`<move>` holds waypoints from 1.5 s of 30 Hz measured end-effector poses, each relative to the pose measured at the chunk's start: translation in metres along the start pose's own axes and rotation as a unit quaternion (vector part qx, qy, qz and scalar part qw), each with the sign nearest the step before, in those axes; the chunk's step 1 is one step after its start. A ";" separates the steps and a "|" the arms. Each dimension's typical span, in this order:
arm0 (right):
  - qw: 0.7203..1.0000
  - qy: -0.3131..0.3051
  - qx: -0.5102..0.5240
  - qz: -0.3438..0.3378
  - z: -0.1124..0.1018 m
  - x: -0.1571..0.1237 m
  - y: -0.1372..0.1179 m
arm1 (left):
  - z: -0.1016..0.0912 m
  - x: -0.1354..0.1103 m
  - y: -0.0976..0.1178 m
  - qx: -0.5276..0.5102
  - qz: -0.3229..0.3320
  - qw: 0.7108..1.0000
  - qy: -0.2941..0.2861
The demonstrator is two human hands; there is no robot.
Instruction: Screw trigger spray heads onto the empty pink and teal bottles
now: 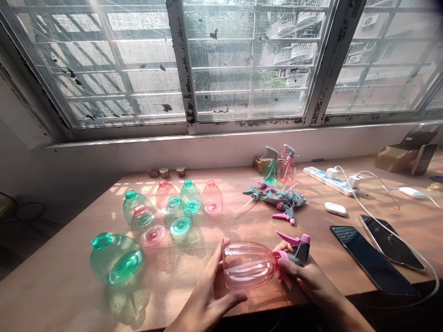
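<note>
A clear pink spray bottle (pixel 247 265) lies sideways between my hands, just above the table's front edge. My left hand (pixel 214 286) cups its base, with the thumb below and the fingers behind. At the neck, my right hand (pixel 301 272) grips the pink collar of the grey and pink spray head (pixel 300 249), which sits on the bottle's mouth. How tightly the head is screwed on I cannot tell. Beyond the hands lies a pile of loose spray heads (pixel 277 196) in grey, pink and green, some with their tubes showing.
Several headless green and pink bottles stand on the left, the nearest a green bottle (pixel 116 258). Two bottles with heads, one green (pixel 271 170), stand near the window. On the right are a power strip (pixel 328 180), a white case (pixel 335 209), two phones, one black (pixel 374 260), and a white cable.
</note>
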State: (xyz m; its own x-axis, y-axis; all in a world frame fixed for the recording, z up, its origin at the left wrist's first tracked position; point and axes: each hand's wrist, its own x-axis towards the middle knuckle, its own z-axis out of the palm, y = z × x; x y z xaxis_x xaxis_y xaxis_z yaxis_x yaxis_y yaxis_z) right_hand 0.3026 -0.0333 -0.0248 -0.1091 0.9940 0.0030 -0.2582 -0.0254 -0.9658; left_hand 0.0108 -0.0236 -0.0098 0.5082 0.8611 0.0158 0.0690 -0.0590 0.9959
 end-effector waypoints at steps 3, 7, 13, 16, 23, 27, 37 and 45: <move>1.000 -0.010 -0.006 0.001 -0.001 0.001 0.000 | 0.000 0.005 -0.009 0.007 0.026 1.000 0.005; 1.000 0.000 -0.017 0.013 -0.001 0.000 -0.001 | 0.001 0.005 -0.013 -0.002 0.027 1.000 0.012; 0.999 -0.015 -0.030 0.014 -0.004 0.000 0.000 | 0.002 -0.001 0.003 -0.008 0.002 1.000 0.020; 0.999 -0.023 -0.022 0.004 -0.005 0.001 0.001 | 0.003 0.000 0.006 0.001 -0.001 1.000 0.030; 1.000 -0.017 -0.022 -0.003 -0.005 0.000 0.002 | 0.001 -0.001 -0.004 0.005 0.003 1.000 0.016; 1.000 -0.016 -0.018 0.001 -0.006 0.000 0.001 | 0.001 -0.003 0.000 -0.013 -0.010 1.000 0.010; 1.000 -0.014 0.009 0.004 -0.006 0.000 0.006 | 0.002 0.000 -0.005 0.007 0.015 1.000 0.009; 1.000 -0.020 -0.021 -0.001 -0.002 0.000 -0.004 | 0.000 -0.002 0.003 -0.019 -0.005 1.000 -0.003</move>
State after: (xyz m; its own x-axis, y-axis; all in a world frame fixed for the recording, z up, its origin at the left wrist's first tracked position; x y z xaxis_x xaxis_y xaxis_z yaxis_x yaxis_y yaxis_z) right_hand 0.3059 -0.0331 -0.0218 -0.1466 0.9891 0.0154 -0.2191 -0.0173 -0.9756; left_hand 0.0095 -0.0252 -0.0073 0.5135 0.8581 0.0050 0.0420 -0.0310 0.9986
